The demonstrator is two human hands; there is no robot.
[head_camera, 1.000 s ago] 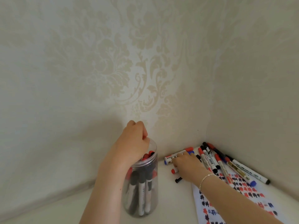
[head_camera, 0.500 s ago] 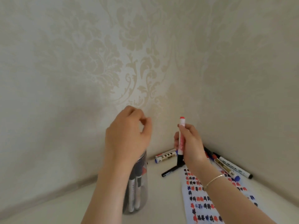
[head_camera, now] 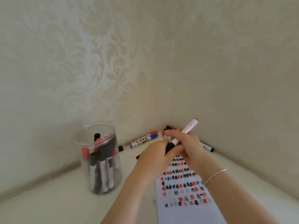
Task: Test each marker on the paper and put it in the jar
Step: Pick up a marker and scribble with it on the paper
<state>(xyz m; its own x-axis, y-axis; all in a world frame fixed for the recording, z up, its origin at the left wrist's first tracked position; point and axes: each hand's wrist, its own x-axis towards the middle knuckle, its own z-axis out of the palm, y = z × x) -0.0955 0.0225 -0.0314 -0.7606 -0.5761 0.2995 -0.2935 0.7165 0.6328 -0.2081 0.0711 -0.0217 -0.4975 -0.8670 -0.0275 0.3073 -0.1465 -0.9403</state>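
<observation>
A white marker (head_camera: 189, 127) with a red tail end points up and to the right above the paper's far end. My right hand (head_camera: 191, 143) grips its barrel. My left hand (head_camera: 155, 156) holds the black cap end of the same marker, so both hands meet on it. The paper (head_camera: 186, 210) lies at the lower right, covered in rows of red, black and blue test marks. The clear plastic jar (head_camera: 76, 139) stands open to the left of my hands with several markers inside.
Loose red and blue markers (head_camera: 144, 139) lie by the wall corner behind my hands, with another marker (head_camera: 207, 147) to the right. A black cap (head_camera: 120, 148) sits between them and the jar. Two patterned walls meet in a corner close behind.
My left hand left the jar's mouth and came across to the marker. My right hand lifted the marker from the pile and now holds it tilted between both hands.
</observation>
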